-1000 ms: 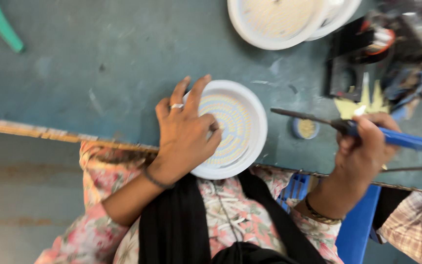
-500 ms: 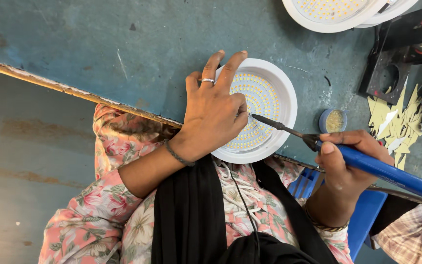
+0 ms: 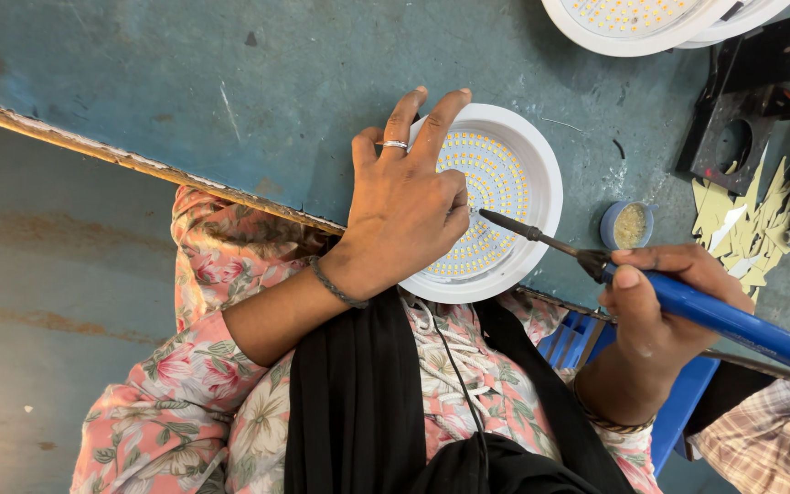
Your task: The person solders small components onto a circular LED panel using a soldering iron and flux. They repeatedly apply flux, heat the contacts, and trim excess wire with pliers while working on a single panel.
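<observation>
So the blue soldering iron (image 3: 688, 306) gripped in the right hand (image 3: 660, 311) has moved in, tip now touching the round LED panel (image 3: 496, 206) beside the left hand (image 3: 404, 206), pressed flat and holding nothing.

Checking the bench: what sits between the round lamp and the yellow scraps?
In the head view, a small blue tin sits between lamp and scraps.

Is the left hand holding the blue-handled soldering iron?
No: the left hand lies flat on the round white LED lamp, while the right hand grips the soldering iron.
</observation>
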Demonstrator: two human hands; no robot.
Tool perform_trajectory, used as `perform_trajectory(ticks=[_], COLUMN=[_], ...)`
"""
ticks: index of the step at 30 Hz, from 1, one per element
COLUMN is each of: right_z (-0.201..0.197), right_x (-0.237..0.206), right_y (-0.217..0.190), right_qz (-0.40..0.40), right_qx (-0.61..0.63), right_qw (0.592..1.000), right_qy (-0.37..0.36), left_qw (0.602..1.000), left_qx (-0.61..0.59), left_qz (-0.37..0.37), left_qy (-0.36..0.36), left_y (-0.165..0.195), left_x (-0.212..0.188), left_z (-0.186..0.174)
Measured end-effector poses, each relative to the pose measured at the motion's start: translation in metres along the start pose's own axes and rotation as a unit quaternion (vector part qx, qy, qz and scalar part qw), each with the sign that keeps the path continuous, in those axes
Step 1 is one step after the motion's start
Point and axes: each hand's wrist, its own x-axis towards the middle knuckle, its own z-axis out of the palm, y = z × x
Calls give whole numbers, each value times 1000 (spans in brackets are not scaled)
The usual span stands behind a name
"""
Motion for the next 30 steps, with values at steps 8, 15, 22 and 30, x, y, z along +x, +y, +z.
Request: perform_trajectory(ticks=[8,15,22,30], right_z=[1,-2,1,3], right_x=[-2,-2,-2,0], right_y=[3,0,4,2], right_qz=[6,6,8,19], right_qx=[-7,20,-7,-9], right_qw=[1000,1000,1000,1000], right_qy=[-1,14,-6,-12], left_qw=[1000,1000,1000,1000], left_qx=[4,-4,9,20], left_qz=[0,-2,0,2], left_qy=[-2,-4,6,13], left_y=[-1,0,1,0], left_x=[0,-1,-1,-2], left_z=[1,1,3,6])
